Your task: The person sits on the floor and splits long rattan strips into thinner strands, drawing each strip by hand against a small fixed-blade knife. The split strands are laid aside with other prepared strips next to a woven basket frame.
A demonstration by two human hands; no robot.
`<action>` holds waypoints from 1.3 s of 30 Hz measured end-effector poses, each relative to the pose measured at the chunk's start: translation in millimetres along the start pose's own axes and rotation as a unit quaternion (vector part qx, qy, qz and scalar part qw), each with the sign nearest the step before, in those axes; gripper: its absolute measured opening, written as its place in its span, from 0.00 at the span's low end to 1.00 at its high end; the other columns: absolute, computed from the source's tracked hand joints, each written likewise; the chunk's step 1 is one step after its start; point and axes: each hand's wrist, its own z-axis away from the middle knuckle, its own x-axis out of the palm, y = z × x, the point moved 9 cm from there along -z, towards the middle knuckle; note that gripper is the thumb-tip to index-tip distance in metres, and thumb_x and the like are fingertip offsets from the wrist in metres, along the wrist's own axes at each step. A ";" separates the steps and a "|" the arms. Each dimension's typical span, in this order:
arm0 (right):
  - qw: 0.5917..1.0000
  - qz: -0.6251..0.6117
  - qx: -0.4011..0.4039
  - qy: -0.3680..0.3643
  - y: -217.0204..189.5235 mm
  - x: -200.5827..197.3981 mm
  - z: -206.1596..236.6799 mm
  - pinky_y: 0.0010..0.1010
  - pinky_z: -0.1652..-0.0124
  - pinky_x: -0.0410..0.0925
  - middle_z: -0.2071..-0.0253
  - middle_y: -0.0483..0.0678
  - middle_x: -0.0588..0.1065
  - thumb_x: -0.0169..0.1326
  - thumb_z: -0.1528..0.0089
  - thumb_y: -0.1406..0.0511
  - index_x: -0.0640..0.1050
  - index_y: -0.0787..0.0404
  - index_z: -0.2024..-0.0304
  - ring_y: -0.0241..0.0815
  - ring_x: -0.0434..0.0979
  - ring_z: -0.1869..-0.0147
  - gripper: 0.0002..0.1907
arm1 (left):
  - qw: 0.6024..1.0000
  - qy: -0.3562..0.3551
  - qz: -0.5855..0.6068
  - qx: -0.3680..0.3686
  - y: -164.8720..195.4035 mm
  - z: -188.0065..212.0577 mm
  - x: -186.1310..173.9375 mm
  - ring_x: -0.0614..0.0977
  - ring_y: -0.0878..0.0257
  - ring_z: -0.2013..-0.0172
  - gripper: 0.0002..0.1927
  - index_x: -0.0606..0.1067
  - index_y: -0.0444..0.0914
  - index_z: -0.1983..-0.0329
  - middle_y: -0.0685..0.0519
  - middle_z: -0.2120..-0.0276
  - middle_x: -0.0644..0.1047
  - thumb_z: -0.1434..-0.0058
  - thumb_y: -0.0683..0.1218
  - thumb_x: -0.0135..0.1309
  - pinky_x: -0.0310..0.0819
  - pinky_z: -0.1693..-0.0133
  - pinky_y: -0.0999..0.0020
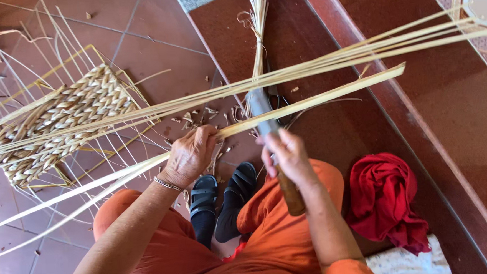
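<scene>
Left hand [190,155] gripping a long pale strip [313,99] running up to the right. Right hand [287,154] closed on a knife [270,138], blade against the strip between both hands. Woven mat [59,121] lying on the floor beyond.

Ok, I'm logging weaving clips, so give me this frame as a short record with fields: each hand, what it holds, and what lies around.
left hand: grips a long flat pale leaf strip
right hand: closed on a knife with a wooden handle, blade against the strip
woven mat: partly plaited, on the tiled floor, loose ends sticking out
strip bundle: long strips crossing the frame above the hands
red cloth: crumpled, beside the right arm
sandals: dark pair on the feet
</scene>
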 end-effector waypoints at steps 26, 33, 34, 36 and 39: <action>0.989 -0.095 0.044 -0.108 10.9 23.7 -8.6 0.23 0.81 0.64 0.81 0.48 0.70 0.44 0.28 0.59 0.73 0.71 0.52 0.34 0.68 0.83 0.19 | 0.994 -0.049 0.069 -0.070 4.7 -5.7 -18.8 0.81 0.53 0.76 0.09 0.79 0.39 0.68 0.49 0.76 0.79 0.37 0.48 0.61 0.74 0.75 0.60; 0.984 -0.119 0.082 -0.108 27.3 13.1 6.7 0.23 0.81 0.64 0.80 0.47 0.69 0.45 0.28 0.59 0.74 0.72 0.54 0.33 0.67 0.82 0.19 | 0.980 -0.112 0.116 -0.113 -3.6 -1.1 -12.3 0.79 0.51 0.81 0.12 0.79 0.39 0.71 0.48 0.84 0.75 0.38 0.50 0.62 0.71 0.79 0.60; 0.987 -0.101 0.079 -0.099 27.9 8.4 6.5 0.23 0.81 0.64 0.80 0.47 0.70 0.45 0.29 0.59 0.74 0.72 0.54 0.33 0.67 0.82 0.18 | 0.980 -0.112 0.116 -0.117 -5.5 -0.2 -13.4 0.79 0.51 0.81 0.11 0.79 0.39 0.71 0.47 0.83 0.75 0.38 0.50 0.62 0.71 0.79 0.60; 0.992 -0.066 0.073 -0.080 28.0 -3.6 5.9 0.24 0.82 0.64 0.80 0.48 0.70 0.46 0.29 0.60 0.75 0.72 0.54 0.34 0.67 0.83 0.18 | 0.979 -0.114 0.116 -0.124 -10.5 1.5 -16.5 0.79 0.51 0.82 0.11 0.80 0.39 0.71 0.47 0.83 0.75 0.38 0.50 0.62 0.71 0.79 0.61; 0.988 -0.134 0.071 0.022 22.2 -53.6 0.1 0.24 0.83 0.63 0.81 0.48 0.70 0.46 0.29 0.59 0.74 0.72 0.54 0.34 0.66 0.84 0.18 | 0.970 -0.136 0.111 -0.165 -27.2 6.3 -23.3 0.77 0.53 0.83 0.13 0.80 0.37 0.73 0.45 0.84 0.73 0.40 0.50 0.63 0.69 0.78 0.61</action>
